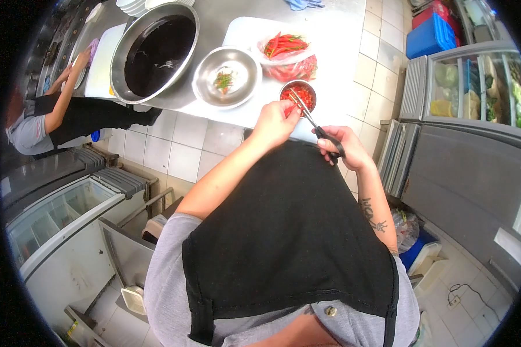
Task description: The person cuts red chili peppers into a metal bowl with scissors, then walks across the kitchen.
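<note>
My right hand [348, 148] grips black-handled scissors [310, 117], whose blades reach over a small metal bowl [315, 99] of cut red chilies [300, 92]. Beside the blades, the fingers of my left hand [278, 122] are pinched at the bowl's near rim, on what looks like a red chili pepper, mostly hidden by the fingers. Behind the bowl sits an open plastic bag [295, 60] holding whole red chilies [285, 44]. To the left, a wider metal bowl [205, 81] contains cut green and red pieces with something white.
A large metal basin [117, 63] of dark liquid stands at left on the steel table. A white cutting board [237, 29] lies under the chilies. Another person [58, 115] works at far left. A glass-door fridge [480, 87] stands right, a chest freezer [69, 214] left.
</note>
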`<state>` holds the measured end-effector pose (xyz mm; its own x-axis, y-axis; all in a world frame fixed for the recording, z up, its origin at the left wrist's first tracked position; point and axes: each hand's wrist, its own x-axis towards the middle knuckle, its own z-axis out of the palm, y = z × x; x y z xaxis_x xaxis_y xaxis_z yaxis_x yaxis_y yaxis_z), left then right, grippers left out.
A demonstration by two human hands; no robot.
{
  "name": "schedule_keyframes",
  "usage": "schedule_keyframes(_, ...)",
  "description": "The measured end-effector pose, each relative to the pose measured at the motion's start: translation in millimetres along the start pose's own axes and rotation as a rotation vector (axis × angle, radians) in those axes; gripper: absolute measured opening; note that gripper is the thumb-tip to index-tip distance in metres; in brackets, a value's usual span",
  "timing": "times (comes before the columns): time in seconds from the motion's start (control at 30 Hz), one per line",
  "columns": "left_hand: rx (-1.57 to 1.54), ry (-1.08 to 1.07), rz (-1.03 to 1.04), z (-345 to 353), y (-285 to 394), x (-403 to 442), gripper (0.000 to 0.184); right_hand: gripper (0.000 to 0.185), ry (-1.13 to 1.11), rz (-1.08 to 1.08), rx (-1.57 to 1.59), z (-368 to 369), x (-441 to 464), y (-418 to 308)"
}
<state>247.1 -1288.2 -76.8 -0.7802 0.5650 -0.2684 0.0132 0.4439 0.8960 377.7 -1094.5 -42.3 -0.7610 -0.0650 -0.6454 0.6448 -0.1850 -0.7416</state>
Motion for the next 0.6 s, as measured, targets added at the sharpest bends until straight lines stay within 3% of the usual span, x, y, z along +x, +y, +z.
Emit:
schedule_keyframes(0.4,0.077,0.032,0.104,-0.2,2.9,0.2,0.025,0.054,0.038,-0.012,-0.049,3.9,0.3,0.9)
schedule_keyframes(0.6,0.118,0.013,0.044,-6.5,14.7,1.4,0.022,0.053,0.056,-0.021,-0.140,7.1,-0.8,-2.6)
